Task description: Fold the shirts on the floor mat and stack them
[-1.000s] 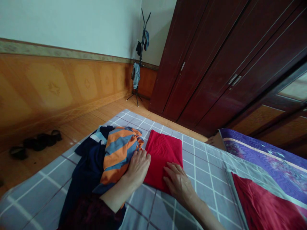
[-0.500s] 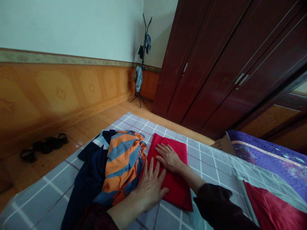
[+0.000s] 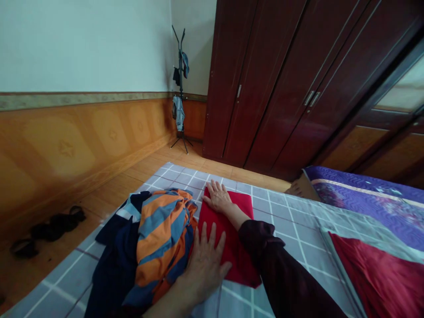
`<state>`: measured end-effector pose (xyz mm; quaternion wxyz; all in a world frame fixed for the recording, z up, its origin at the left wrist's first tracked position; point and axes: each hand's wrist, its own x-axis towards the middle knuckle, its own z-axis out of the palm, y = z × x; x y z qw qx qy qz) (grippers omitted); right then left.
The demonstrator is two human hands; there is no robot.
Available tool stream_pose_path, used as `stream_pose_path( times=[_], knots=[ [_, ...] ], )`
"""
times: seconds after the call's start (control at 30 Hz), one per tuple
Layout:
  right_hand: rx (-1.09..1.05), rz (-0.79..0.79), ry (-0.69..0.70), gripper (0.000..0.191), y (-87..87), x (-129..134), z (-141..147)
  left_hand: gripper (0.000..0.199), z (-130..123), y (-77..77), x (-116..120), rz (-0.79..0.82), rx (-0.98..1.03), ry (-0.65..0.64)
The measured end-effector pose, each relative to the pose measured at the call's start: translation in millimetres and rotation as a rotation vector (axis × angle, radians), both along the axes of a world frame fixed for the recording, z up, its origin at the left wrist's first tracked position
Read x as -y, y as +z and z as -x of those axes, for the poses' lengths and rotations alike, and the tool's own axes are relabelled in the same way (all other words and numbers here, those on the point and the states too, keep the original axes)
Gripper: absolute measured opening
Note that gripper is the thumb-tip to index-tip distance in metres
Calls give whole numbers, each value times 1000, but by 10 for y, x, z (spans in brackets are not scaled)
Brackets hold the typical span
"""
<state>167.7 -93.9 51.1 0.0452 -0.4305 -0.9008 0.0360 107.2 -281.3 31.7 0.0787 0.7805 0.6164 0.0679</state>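
Both grips are open (nothing clenched), the right hand (image 3: 217, 197) now slid to the red cloth's (image 3: 241, 274) twelve o'clock end, the left hand (image 3: 205, 267) flat at seven o'clock.

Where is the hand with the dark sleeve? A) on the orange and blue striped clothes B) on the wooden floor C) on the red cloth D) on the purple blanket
C: the right hand lies flat on the folded red cloth, near its far edge.

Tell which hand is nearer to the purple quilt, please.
Right hand: nearer, lying on the far part of the red cloth; the quilt is to its right. Left hand: farther, at the cloth's near left edge.
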Motion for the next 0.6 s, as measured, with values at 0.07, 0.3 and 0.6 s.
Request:
stream_pose_path(
  times=[0.07, 0.3, 0.6],
  knots=[
    [-17, -14, 5, 71, 60, 181, -70, 69, 6, -45, 3, -24, -6, 0],
    [-42, 54, 83, 60, -10, 669, -745, 66, 34, -101, 15, -37, -32, -30],
    [-125, -18, -205, 61, -110, 416, -1004, 67, 20, -69, 17, -77, -105, -51]
  ],
)
